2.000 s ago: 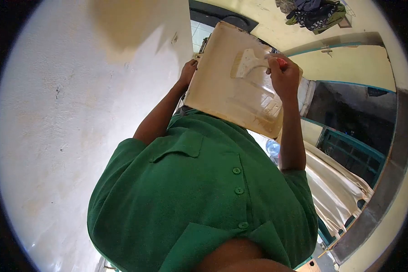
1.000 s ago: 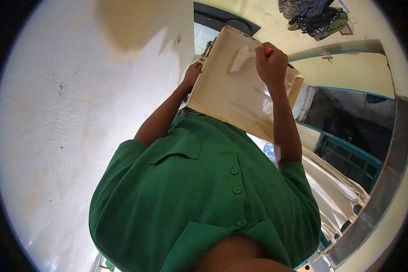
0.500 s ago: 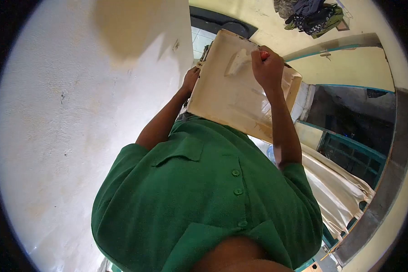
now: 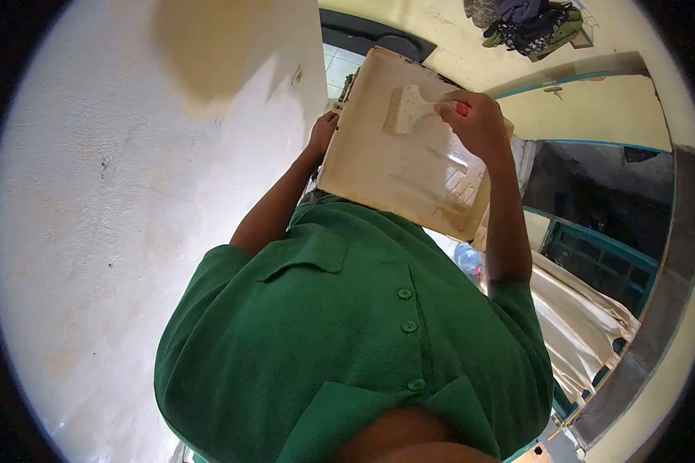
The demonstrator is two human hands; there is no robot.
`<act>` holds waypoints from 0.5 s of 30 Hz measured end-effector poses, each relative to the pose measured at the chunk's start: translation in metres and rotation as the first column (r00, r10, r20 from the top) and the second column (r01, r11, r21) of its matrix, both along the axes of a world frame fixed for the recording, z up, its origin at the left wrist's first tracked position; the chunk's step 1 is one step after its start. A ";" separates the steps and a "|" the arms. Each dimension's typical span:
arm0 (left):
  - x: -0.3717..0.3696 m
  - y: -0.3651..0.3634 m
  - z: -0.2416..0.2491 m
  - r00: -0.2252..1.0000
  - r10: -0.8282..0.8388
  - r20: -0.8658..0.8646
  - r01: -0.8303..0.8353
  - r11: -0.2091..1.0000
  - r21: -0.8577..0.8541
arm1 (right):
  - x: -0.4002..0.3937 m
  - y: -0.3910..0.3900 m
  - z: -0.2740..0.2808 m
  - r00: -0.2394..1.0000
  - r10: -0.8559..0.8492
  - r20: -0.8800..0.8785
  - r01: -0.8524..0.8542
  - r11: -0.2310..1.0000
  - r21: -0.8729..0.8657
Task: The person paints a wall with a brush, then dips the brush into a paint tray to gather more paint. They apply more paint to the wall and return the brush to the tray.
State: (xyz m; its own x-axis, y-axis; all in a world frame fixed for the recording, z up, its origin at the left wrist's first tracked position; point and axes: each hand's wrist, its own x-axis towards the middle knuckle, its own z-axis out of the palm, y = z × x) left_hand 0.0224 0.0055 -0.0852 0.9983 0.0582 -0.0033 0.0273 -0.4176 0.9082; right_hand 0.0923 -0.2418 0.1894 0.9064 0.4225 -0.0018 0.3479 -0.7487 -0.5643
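Note:
A cream-coloured tray (image 4: 371,158) with worn, stained edges is held in front of my green shirt. My left hand (image 4: 323,131) grips its left edge, with the fingers partly hidden behind the rim. Closed round the red-marked handle of a wide pale brush (image 4: 411,110) is my right hand (image 4: 475,119), over the tray's right part. The brush's bristles point left and lie against the tray's inner surface. Wet, shiny streaks and brownish stains show at the tray's lower right.
A white, patchy wall (image 4: 131,193) rises close on the left. Clothes (image 4: 529,27) hang at the top right. Beyond my right arm are a plastic bottle (image 4: 467,258), a teal-framed window opening (image 4: 594,193) and a pale cloth (image 4: 571,316). A dark object (image 4: 374,35) lies past the tray.
My right hand has moved right and slightly down with the brush, whose bristles now show more fully. My left hand and the tray have barely shifted.

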 end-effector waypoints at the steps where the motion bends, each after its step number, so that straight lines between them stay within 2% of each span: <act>1: 0.001 0.004 -0.007 0.994 -0.067 0.084 0.056 0.991 0.125 | -0.002 0.000 0.009 1.000 0.030 -0.005 -0.031 0.994 -0.105; 2: 0.003 0.007 -0.014 0.977 -0.142 0.159 0.098 0.962 0.254 | -0.005 0.003 0.019 0.998 0.061 -0.012 -0.062 0.976 -0.208; 4: -0.001 0.000 0.005 0.997 -0.036 0.063 0.035 0.999 0.012 | -0.008 0.005 0.020 0.989 0.144 0.030 -0.122 0.916 -0.383; 6: -0.001 0.000 0.007 1.000 0.005 0.004 -0.005 0.995 -0.098 | -0.012 0.004 0.008 0.958 0.258 0.126 -0.155 0.834 -0.530; 9: 0.002 0.003 -0.001 0.999 0.012 -0.038 -0.014 0.998 -0.061 | -0.014 0.004 0.008 0.957 0.267 0.112 -0.143 0.772 -0.619; 11: 0.001 0.003 0.005 0.992 0.031 -0.119 -0.033 0.999 -0.018 | -0.013 -0.004 0.008 0.957 0.274 0.101 -0.173 0.811 -0.559; 12: 0.000 0.000 0.014 0.992 0.050 -0.119 -0.058 0.996 -0.061 | -0.009 -0.011 0.008 0.956 0.277 0.099 -0.186 0.830 -0.526; 15: -0.002 -0.005 0.025 0.981 0.102 -0.167 -0.139 0.964 -0.228 | 0.008 -0.057 -0.008 0.865 0.408 0.293 -0.320 0.897 -0.303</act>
